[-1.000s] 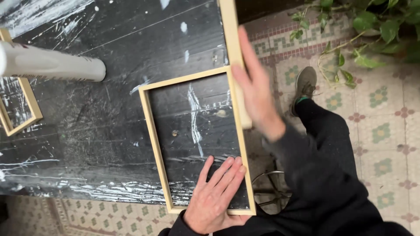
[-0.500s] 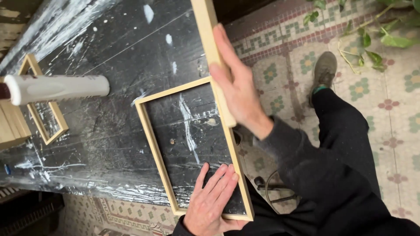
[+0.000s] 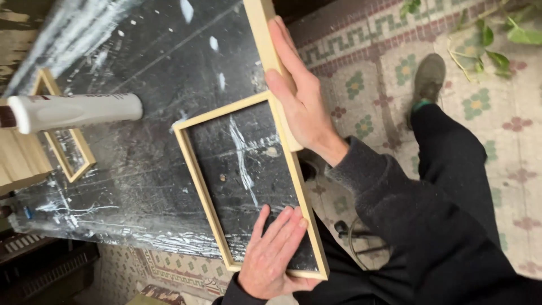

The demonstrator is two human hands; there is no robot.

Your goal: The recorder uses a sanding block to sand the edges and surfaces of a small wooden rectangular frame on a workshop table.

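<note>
A rectangular wooden frame (image 3: pixel 192 164) of pale wood lies flat on a black worktop (image 3: pixel 130 181) streaked with white smears, its open middle showing the dark surface beneath. The left hand (image 3: pixel 274 257) lies flat and open inside the frame at its near end, fingers spread towards the far side and the fingertips close to the frame's right rail; it presses down rather than gripping. The right hand (image 3: pixel 302 99) reaches over the far right corner of the frame and wraps around a separate wooden strip (image 3: pixel 261 28) that runs away along the right edge of the worktop, thumb on one side and fingers on the other. To the left a white tube (image 3: pixel 73 112) lies on its side, with a smaller wooden frame (image 3: pixel 76 148) just beyond it. Patterned floor tiles (image 3: pixel 497 135) show on the right.
</note>
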